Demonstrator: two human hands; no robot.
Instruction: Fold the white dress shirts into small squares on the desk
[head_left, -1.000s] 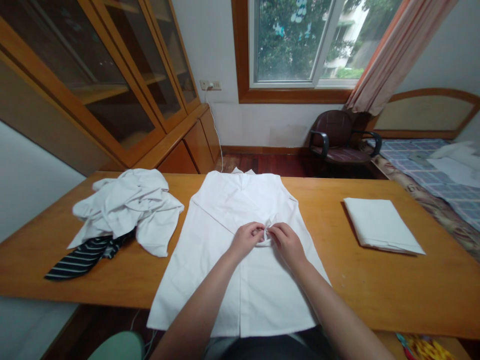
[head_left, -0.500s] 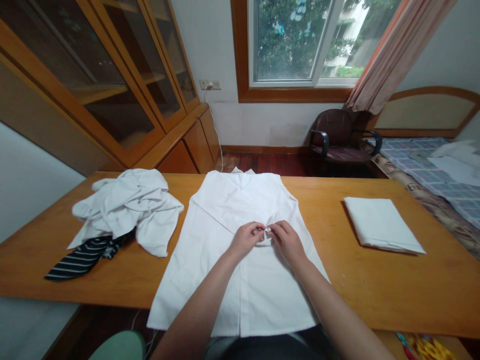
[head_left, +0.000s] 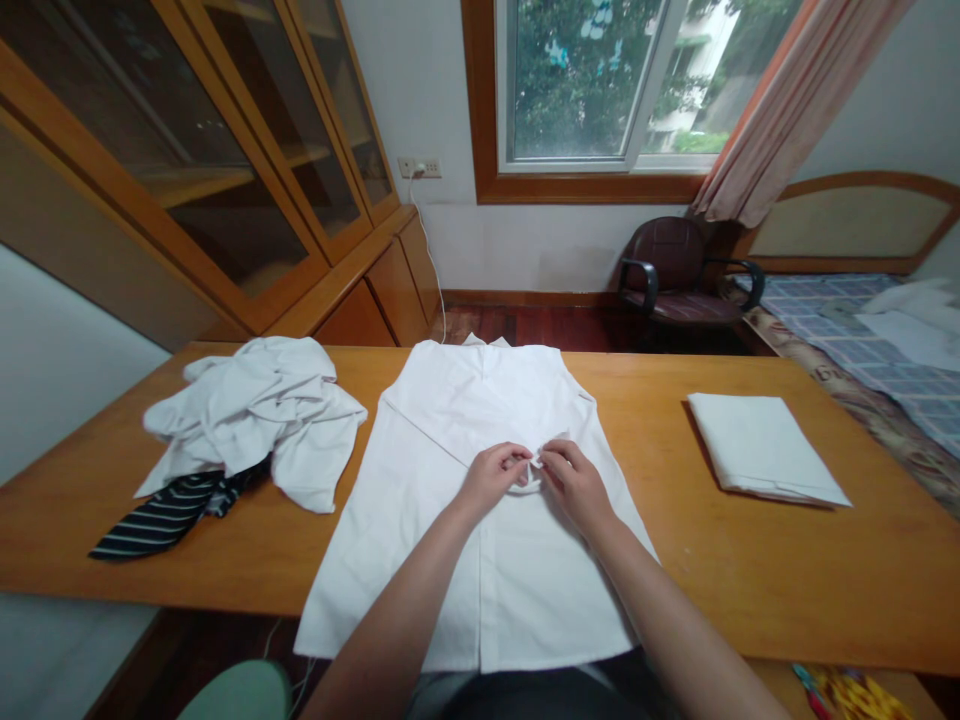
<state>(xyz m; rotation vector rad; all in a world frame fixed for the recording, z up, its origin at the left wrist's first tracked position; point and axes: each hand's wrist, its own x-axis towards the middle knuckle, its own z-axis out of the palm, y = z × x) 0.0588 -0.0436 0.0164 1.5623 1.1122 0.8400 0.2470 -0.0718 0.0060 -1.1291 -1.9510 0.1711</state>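
A white shirt (head_left: 420, 500) lies spread flat across the table, its lower edge hanging toward me. On its middle right, my left hand (head_left: 496, 478) pinches one side of a small looped white band that looks like the shirt's cuff (head_left: 527, 488). My right hand (head_left: 574, 482) grips the other side of it, fingertips close to those of the left. Both hands are closed, and the fingers partly hide the cloth between them. Whether a button is there, I cannot make out.
A crumpled white garment (head_left: 262, 410) with a black striped tie (head_left: 161, 515) lies on the wooden table (head_left: 750, 590) at left. At right sits a folded white garment (head_left: 765, 450). Beyond are a chair (head_left: 667, 270), a bed and a glass-doored cabinet; a green stool (head_left: 240, 695) stands below left.
The fingers of my right hand have shifted slightly at the cuff, and a bit more white cloth shows above them. My left hand stays almost where it was.
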